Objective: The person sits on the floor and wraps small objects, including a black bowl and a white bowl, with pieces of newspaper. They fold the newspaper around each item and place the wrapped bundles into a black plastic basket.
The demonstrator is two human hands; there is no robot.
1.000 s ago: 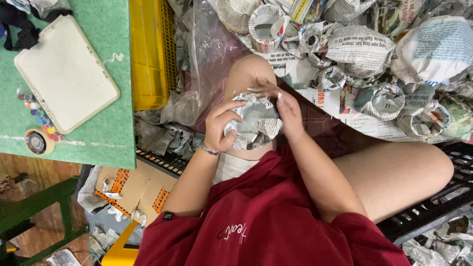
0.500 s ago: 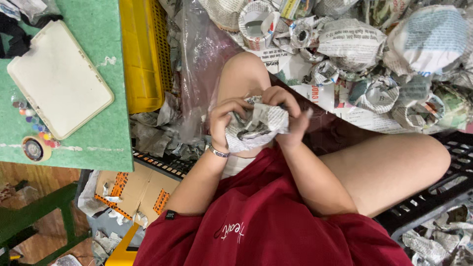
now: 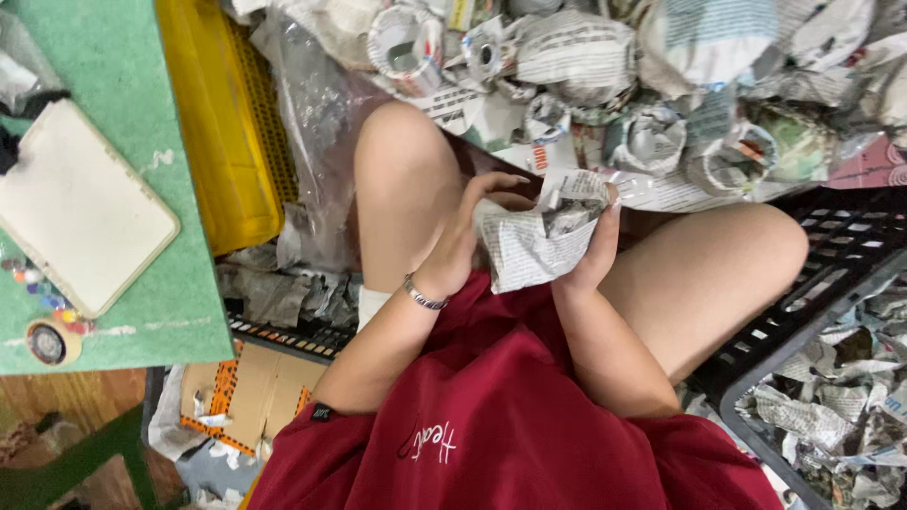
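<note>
Since the earlier frame, the newspaper-wrapped bundle has been turned and lowered slightly toward the lap, and more flat printed paper is now shown at its front. It is gripped on both sides above the red shirt, the left hand closed on its left edge and the right hand cupped behind its right. A crumpled, grey-printed, roughly rounded shape is seen, with loose folds gathered at the top.

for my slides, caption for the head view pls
Both hands, left hand and right hand, grip a newspaper bundle over the lap.
</note>
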